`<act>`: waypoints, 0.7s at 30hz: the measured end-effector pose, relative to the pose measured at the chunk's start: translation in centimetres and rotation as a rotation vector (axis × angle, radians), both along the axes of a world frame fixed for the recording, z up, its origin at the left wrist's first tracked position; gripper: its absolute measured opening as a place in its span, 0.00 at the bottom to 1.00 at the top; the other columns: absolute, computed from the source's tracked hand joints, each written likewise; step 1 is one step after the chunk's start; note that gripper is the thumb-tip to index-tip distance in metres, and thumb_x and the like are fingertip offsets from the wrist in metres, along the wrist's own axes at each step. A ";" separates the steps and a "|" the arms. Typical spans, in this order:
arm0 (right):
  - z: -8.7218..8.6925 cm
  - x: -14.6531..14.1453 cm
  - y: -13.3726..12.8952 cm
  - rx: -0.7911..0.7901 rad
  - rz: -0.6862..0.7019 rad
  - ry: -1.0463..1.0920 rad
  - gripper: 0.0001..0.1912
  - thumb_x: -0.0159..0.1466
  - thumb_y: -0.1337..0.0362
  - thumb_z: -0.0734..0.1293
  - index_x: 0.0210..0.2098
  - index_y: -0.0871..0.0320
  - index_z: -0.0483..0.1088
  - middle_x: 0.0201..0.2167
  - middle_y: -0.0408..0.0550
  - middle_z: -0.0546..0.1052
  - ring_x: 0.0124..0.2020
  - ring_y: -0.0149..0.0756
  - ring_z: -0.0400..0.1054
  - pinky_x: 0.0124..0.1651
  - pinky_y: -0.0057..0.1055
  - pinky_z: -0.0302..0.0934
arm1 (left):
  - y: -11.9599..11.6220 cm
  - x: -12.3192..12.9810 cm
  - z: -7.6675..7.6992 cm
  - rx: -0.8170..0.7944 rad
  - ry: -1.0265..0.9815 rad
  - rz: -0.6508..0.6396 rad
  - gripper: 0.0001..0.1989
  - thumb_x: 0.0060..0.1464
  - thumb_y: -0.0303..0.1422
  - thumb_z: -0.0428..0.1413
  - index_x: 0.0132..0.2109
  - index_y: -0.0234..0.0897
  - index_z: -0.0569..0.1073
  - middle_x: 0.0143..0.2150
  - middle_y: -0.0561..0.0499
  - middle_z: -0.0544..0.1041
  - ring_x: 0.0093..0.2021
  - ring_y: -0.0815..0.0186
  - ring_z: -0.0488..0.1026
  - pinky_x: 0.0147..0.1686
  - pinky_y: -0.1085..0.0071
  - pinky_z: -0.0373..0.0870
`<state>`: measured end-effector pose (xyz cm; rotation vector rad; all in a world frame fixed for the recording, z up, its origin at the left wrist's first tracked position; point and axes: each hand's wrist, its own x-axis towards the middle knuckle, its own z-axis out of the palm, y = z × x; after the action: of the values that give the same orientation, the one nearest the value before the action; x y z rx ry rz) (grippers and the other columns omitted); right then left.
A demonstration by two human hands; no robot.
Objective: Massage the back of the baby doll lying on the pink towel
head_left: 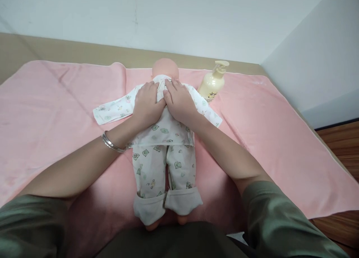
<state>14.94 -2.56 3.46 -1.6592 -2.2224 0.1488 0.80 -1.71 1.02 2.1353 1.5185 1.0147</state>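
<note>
A baby doll [165, 68] lies with its bald head toward the wall and its feet toward me. It wears a white printed top [164, 132] and matching trousers [179, 166] with turned-up cuffs. My left hand [148, 103] rests flat on the left side of the doll's upper body, fingers spread a little. On the right side of it lies my right hand [179, 101], also flat with fingers apart. The two thumbs come close together at the middle. Neither hand grips anything.
A pink cloth [266, 138] covers the table [84, 50] under the doll. Right of the doll's head stands a cream pump bottle [212, 84], close to its sleeve. A white wall [179, 22] rises behind, and brown wood [342, 146] shows at the right.
</note>
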 end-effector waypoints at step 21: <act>0.8 -1.6 -4.5 0.032 0.048 -0.074 0.29 0.75 0.68 0.52 0.73 0.67 0.57 0.76 0.57 0.57 0.78 0.58 0.47 0.79 0.58 0.47 | 1.8 -1.1 -0.2 -0.171 -0.247 0.060 0.27 0.51 0.37 0.55 0.59 0.41 0.74 0.66 0.48 0.74 0.67 0.51 0.69 0.72 0.52 0.63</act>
<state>13.33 -7.06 4.26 -1.6204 -2.3082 0.0650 -0.33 0.07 0.87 1.7869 1.4971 1.0818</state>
